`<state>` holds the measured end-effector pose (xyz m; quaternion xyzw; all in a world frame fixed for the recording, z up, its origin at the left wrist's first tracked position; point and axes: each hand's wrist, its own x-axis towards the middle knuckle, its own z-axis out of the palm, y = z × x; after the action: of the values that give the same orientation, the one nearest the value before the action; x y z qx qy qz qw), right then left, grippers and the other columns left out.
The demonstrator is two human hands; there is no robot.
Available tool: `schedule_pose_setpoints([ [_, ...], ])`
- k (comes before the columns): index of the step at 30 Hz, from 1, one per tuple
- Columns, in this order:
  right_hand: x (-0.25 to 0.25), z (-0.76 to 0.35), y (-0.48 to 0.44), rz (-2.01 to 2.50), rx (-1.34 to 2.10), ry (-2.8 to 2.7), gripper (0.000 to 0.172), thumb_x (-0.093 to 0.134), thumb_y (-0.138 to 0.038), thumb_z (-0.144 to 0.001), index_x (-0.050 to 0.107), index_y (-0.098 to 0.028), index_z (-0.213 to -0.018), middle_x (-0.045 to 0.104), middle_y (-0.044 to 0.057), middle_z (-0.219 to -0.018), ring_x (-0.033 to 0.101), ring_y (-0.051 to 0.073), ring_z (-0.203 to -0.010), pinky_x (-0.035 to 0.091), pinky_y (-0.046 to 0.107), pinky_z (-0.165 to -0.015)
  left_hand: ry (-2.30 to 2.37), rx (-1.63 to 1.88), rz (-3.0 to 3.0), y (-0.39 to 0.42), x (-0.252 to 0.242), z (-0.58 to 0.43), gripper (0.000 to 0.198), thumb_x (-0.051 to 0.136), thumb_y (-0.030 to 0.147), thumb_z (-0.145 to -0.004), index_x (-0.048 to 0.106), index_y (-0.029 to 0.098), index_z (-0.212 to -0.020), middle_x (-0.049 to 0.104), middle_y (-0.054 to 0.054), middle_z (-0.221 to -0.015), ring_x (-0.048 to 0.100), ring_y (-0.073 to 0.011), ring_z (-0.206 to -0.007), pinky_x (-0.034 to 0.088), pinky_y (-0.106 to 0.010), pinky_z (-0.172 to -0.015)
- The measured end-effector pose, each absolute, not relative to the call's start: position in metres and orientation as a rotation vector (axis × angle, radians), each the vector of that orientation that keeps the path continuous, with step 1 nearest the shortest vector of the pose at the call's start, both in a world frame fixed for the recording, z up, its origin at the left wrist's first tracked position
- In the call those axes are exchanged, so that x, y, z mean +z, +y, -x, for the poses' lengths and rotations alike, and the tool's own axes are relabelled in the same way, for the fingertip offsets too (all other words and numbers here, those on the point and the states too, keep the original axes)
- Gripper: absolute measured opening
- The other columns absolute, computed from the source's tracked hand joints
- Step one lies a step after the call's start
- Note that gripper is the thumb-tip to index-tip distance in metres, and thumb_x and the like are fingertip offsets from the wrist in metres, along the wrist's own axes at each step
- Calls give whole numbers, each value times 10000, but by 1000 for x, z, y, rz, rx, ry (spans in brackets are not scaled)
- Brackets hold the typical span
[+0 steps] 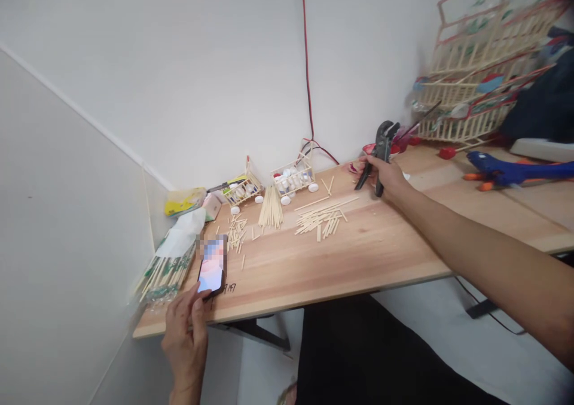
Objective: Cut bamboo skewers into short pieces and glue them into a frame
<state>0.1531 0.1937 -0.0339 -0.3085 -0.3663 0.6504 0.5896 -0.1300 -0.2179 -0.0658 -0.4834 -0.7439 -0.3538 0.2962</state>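
My left hand point(186, 324) reaches to the lower edge of a smartphone point(210, 270) that lies on the wooden table with its screen lit. Fingertips touch the phone, while the hand is loosely open and not wrapped round it. Over the table's back right part, my right hand point(389, 176) is closed around a pair of black hand cutters point(383, 145), with the head pointing up and the handles down. Between my hands lie cut bamboo sticks point(320, 218) in a loose heap. Closer to the phone is a scatter of shorter stick pieces point(236, 231).
Long sticks point(271, 209) lean in a fan against a small stick cart point(293, 180); another cart point(244, 191) stands left of it. Packaged sticks point(168, 261) lie along the left edge. At right are a blue glue gun point(515, 168) and a large stick rack point(470, 94).
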Motion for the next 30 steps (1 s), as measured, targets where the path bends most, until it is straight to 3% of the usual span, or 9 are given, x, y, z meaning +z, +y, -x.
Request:
schedule_pose_setpoints([
  [6, -39, -154, 199, 747, 1528, -844, 140, 513, -134, -873, 598, -136, -762, 606, 19, -605, 576, 107, -537, 560, 231, -522, -2166, -875, 1356, -209, -58, 161, 302, 409, 333, -930, 654, 224, -1067, 631, -77, -1176, 550, -236, -1108, 400, -397, -978],
  [12, -41, -156, 201, 737, 1547, -867, 192, 476, -145, -883, 608, -153, -744, 591, 23, -611, 577, 120, -556, 562, 257, -532, -2197, -1193, 1151, -190, -30, 180, 504, 419, 385, -926, 423, 206, -1397, 498, -112, -1394, 469, -257, -1262, 362, -438, -1051],
  [16, -40, -155, 201, 771, 1521, -881, 193, 489, -165, -882, 624, -164, -744, 601, 26, -626, 560, 112, -534, 541, 230, -516, -2076, -1359, 1029, -191, -27, 165, 498, 428, 377, -924, 427, 177, -1380, 577, -118, -1274, 536, -236, -1175, 421, -409, -1000],
  [21, -35, -152, 199, 804, 1520, -881, 228, 469, -139, -881, 633, -151, -724, 597, 35, -595, 557, 111, -524, 529, 213, -511, -2079, -1382, 921, -199, -41, 153, 482, 427, 391, -921, 468, 160, -1341, 639, -90, -1071, 561, -233, -1107, 390, -434, -1025],
  [24, -33, -151, 198, 787, 1532, -870, 251, 457, -120, -882, 643, -142, -714, 589, 38, -592, 549, 105, -516, 519, 207, -504, -2132, -1387, 905, -200, -47, 151, 481, 420, 400, -922, 471, 162, -1337, 654, -83, -1029, 588, -227, -1057, 395, -430, -1016],
  [30, -32, -151, 197, 795, 1542, -840, 270, 435, -116, -898, 645, -127, -728, 580, 36, -606, 541, 100, -504, 506, 201, -480, -2246, -1203, 984, -194, -46, 145, 473, 405, 386, -929, 447, 201, -1363, 695, -67, -1047, 559, -214, -1144, 401, -379, -996],
])
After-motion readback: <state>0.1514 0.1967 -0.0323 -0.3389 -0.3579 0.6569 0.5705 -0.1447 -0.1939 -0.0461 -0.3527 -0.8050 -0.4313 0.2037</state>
